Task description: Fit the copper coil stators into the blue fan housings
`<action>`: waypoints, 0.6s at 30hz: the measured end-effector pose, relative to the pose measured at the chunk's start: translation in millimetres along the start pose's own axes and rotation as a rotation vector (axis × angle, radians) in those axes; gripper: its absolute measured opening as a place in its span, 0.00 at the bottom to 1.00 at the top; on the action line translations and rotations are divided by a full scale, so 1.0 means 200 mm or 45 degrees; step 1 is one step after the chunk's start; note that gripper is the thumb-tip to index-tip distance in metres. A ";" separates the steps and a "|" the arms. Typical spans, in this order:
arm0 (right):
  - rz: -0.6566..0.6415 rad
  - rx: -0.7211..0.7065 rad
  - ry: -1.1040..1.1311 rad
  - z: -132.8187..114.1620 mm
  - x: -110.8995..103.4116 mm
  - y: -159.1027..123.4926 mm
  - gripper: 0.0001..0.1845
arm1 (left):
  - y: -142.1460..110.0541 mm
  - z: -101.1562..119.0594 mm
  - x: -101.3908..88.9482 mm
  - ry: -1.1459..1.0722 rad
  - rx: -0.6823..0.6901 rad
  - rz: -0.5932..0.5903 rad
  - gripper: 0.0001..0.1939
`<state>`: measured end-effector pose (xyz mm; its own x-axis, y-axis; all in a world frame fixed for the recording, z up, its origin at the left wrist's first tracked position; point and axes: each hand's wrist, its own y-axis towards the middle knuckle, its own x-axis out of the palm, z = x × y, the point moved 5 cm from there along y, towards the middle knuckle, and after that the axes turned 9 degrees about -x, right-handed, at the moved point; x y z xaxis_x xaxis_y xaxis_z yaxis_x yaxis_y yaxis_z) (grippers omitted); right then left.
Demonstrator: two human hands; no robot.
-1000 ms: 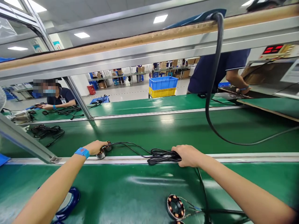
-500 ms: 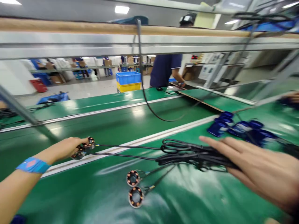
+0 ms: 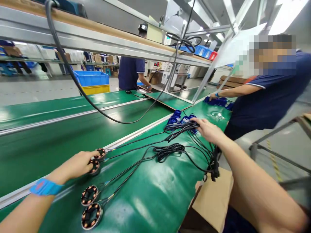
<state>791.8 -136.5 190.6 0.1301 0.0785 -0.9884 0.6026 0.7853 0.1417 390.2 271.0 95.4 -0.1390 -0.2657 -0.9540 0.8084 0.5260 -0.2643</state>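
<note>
My left hand [image 3: 77,164], with a blue wristband, is closed on two round coil rings [image 3: 97,160] at the green bench's inner edge. Black cables run from those rings to a coiled black cable bundle [image 3: 181,127], which my right hand [image 3: 207,128] grips at the bench's far right. Two more coil rings [image 3: 90,204] lie flat on the green bench [image 3: 150,200] close to me, with their own coiled cable [image 3: 170,150] lying between my hands.
A pile of blue parts [image 3: 178,117] lies just beyond my right hand. A person in dark blue [image 3: 267,97] works at the right end, another stands across the conveyor [image 3: 60,142]. A cardboard box [image 3: 213,197] sits below the bench edge. A thick black hose [image 3: 73,74] hangs overhead.
The view has swung to the right. My right hand has carried the cable bundle outward to the right, stretching the cables, while my left hand stays on the two rings.
</note>
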 end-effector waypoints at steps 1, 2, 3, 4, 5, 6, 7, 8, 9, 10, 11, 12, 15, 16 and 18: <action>-0.076 -0.001 -0.003 -0.01 0.13 0.04 0.26 | -0.01 0.01 0.03 -0.016 0.002 -0.038 0.30; -0.168 -0.023 -0.017 -0.04 0.25 0.07 0.27 | -0.03 0.01 0.06 -0.039 0.000 -0.072 0.31; -0.248 -0.055 -0.031 -0.07 0.35 0.09 0.28 | -0.06 0.00 0.08 -0.065 -0.008 -0.093 0.32; -0.313 -0.086 -0.056 -0.10 0.43 0.10 0.30 | -0.08 -0.01 0.10 -0.091 -0.021 -0.104 0.32; -0.332 -0.111 -0.091 -0.14 0.48 0.12 0.32 | -0.11 -0.03 0.12 -0.116 -0.036 -0.112 0.31; -0.299 -0.146 -0.117 -0.20 0.51 0.13 0.33 | -0.15 -0.04 0.13 -0.139 -0.052 -0.120 0.31; -0.224 -0.202 -0.115 -0.27 0.50 0.14 0.33 | -0.18 -0.06 0.13 -0.160 -0.069 -0.126 0.31; -0.126 -0.287 -0.057 -0.38 0.48 0.15 0.31 | -0.21 -0.07 0.14 -0.181 -0.088 -0.126 0.30; -0.027 -0.392 0.068 -0.51 0.44 0.16 0.28 | -0.24 -0.08 0.14 -0.202 -0.111 -0.119 0.31; 0.048 -0.508 0.250 -0.66 0.40 0.16 0.25 | -0.27 -0.09 0.15 -0.221 -0.135 -0.105 0.31; 0.062 -0.622 0.478 -0.82 0.37 0.15 0.22 | -0.31 -0.10 0.15 -0.242 -0.160 -0.065 0.31; 0.016 -0.717 0.701 -1.00 0.35 0.14 0.20 | -0.34 -0.10 0.15 -0.272 -0.180 0.003 0.30; -0.218 -0.985 1.130 -1.52 0.34 0.10 0.18 | -0.45 -0.07 0.16 -0.368 -0.148 0.280 0.16; -0.273 -1.067 1.206 -1.67 0.35 0.09 0.18 | -0.48 -0.04 0.18 -0.376 -0.091 0.355 0.12; -0.342 -1.201 1.292 -1.89 0.38 0.09 0.18 | -0.53 0.01 0.22 -0.337 0.048 0.433 0.13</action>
<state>514.3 115.4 97.0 -0.7620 -0.0526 -0.6455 -0.2803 0.9253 0.2555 299.9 202.8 81.7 0.2865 -0.2834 -0.9152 0.8038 0.5909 0.0687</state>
